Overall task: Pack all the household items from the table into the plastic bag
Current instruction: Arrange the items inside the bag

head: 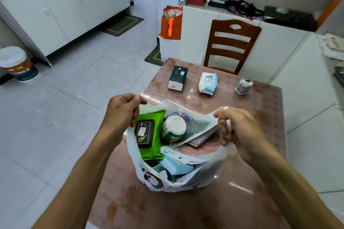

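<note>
A white plastic bag (210,169) stands on the table with its mouth held wide. My left hand (122,111) pinches the left handle and my right hand (236,128) grips the right handle. Inside the bag lie a green wet-wipes pack (150,135), a green bottle with a white cap (174,129), a light blue pack (176,167) and some flat patterned packets. Three items stand on the far half of the table, apart from the bag: a dark green tissue pack (177,78), a white and blue wipes pack (207,82) and a small clear jar (243,86).
The pink patterned table (260,154) has a wooden chair (229,44) behind its far edge. White cabinets stand on the right and at the back. An orange bag (171,22) rests on a low white unit. A bin (17,63) stands on the tiled floor at left.
</note>
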`<state>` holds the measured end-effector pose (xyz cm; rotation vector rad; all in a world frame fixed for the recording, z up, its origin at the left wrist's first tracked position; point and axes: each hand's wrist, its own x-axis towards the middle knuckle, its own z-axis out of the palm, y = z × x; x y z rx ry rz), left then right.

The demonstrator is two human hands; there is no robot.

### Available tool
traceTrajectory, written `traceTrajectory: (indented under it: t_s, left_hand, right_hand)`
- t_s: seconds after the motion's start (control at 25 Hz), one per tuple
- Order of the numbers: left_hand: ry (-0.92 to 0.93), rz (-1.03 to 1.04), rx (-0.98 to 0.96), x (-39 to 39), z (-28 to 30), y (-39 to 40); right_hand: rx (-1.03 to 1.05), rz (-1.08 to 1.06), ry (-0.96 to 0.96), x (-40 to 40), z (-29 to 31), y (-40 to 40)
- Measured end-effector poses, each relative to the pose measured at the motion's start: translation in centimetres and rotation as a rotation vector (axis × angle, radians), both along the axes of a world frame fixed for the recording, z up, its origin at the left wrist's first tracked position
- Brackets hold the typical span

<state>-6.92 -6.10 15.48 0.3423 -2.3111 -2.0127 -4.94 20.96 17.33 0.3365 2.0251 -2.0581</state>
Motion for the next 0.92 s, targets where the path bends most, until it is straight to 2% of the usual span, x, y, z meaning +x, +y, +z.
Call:
traceTrajectory:
  t_s: [0.12,0.2,0.24,0.32,0.36,0.4,0.48,0.56,0.64,0.68,0.8,0.92]
  left_hand:
    - [-0.084,-0.042,-0.063,1.0,-2.0,-0.6]
    - [-0.1,-0.06,-0.146,1.0,-2.5,-1.3]
    - [-0.121,-0.086,-0.332,0.7,-2.3,-1.8]
    - [-0.22,-0.1,-0.824,-0.7,-1.5,-2.7]
    - [-0.261,-0.09,-0.988,-2.0,-0.9,-3.1]
    - [-0.276,-0.09,-1.054,-3.5,-0.3,-3.4]
    - [-0.263,-0.149,-0.997,-7.3,0.4,-3.6]
    - [-0.208,-0.237,-0.85,-12.4,-0.4,-3.5]
    - [-0.19,-0.346,-0.756,-17.3,-3.2,-3.2]
    - [-0.206,-0.426,-0.834,-19.2,-5.6,-3.0]
    - [-0.267,-0.714,-1.329,-22.7,-14.6,-3.0]
    - [-0.373,-0.892,-1.508,-23.0,-22.8,-5.0]
  right_hand:
    - [0.127,0.077,-0.175,0.2,-2.3,0.8]
    - [0.333,0.135,-0.255,-0.9,-2.2,2.6]
    - [0.457,0.169,-0.267,-1.6,-1.8,3.6]
    - [0.684,0.221,-0.239,-3.6,-0.8,4.9]
    - [0.769,0.22,-0.198,-4.9,-0.3,5.2]
    - [0.819,0.206,-0.144,-6.4,0.0,5.4]
    - [0.788,0.181,-0.035,-9.9,0.0,4.8]
    - [0.648,0.172,0.044,-14.1,-1.3,3.5]
    - [0.652,0.227,0.092,-18.1,-3.6,1.4]
    - [0.7,0.277,0.111,-19.9,-4.9,0.2]
    - [0.833,0.384,0.137,-25.4,-9.6,-3.5]
    - [0.935,0.417,0.144,-30.4,-14.5,-6.0]
